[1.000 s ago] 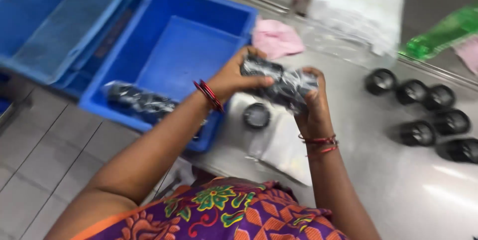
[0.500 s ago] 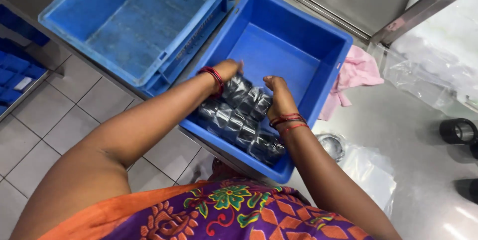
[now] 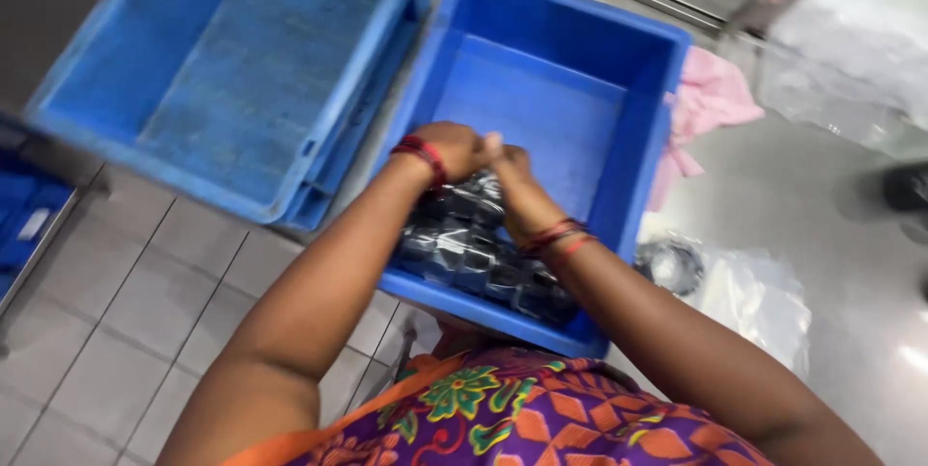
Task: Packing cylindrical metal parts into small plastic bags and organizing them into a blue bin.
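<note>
Both hands down in a blue bin, on bagged black parts.

Left hand point(image 3: 454, 149) and right hand point(image 3: 510, 164) pressed together at centre frame, fingers curled down onto the upper bagged pack of black parts point(image 3: 462, 205); too blurred to tell whether clamped shut on it or merely resting there. Red bangles on both wrists. Just below, toward lower centre, a second similar pack point(image 3: 503, 277) lying along the near wall of the blue bin point(image 3: 541, 99). Left of that, filling the upper left, a larger blue crate point(image 3: 222, 70) touching the bin's side. At right, a pink cloth point(image 3: 710, 103) on a grey metal table point(image 3: 831, 234); lower right of the bin, a clear plastic bag point(image 3: 744, 292) with a dark ring inside. Tiled floor at lower left.
</note>
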